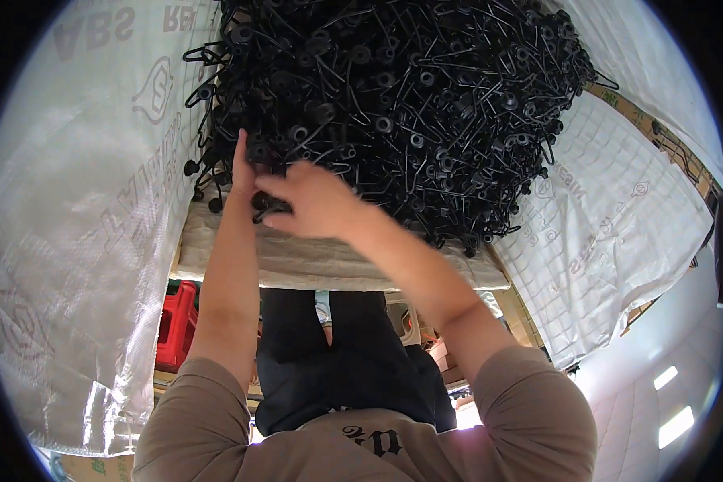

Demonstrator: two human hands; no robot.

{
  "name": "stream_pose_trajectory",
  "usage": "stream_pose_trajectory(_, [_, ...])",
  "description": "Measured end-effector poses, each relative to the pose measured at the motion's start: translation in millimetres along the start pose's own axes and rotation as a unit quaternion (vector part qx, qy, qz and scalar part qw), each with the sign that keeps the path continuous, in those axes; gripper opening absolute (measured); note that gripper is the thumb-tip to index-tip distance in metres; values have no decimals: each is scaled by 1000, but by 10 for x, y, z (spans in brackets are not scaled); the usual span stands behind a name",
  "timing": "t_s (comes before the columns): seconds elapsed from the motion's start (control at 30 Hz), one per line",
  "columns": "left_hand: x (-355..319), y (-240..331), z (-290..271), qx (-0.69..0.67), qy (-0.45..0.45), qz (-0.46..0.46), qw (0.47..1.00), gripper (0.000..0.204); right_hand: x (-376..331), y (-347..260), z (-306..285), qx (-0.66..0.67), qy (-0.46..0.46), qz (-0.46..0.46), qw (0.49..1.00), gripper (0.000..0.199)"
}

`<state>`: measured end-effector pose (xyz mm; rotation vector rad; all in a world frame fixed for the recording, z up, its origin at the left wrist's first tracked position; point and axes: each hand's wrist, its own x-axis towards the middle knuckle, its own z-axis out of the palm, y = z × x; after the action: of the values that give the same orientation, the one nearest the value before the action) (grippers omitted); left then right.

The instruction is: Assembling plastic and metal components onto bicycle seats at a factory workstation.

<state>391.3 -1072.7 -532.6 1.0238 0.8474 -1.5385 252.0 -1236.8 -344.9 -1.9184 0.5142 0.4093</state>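
Note:
A big heap of black parts point(394, 120), thin bent rods with round ring-like ends, fills the surface before me. At the heap's near left edge, my left hand point(245, 165) is seen edge-on against the parts. One of its digits points up; the others are hidden, so whether it grips anything does not show. Close beside it on the right, my right hand point(317, 201) is smeared by motion, with thumb and fingers apart. A dark part point(267, 205) shows in the gap between the two hands; what supports it is unclear.
White woven sheeting point(80, 201) rises at the left, and more sheeting point(610, 209) covers a wire grid at the right. A pale cloth-covered edge point(321, 269) runs along the heap's near side. Below it at the left is a red plastic stool or crate point(177, 325).

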Motion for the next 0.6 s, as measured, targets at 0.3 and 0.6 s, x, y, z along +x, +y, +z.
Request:
stream_pose_trajectory(0.3, [-253,-137,524,-34,-46,-24,998,84,999,1740,-1070,-133,291,195,927,54])
stream_pose_trajectory(0.6, [-143,-269,79,-205,-229,-12,952,89,1135,1606,-792,15,271,239,932,70])
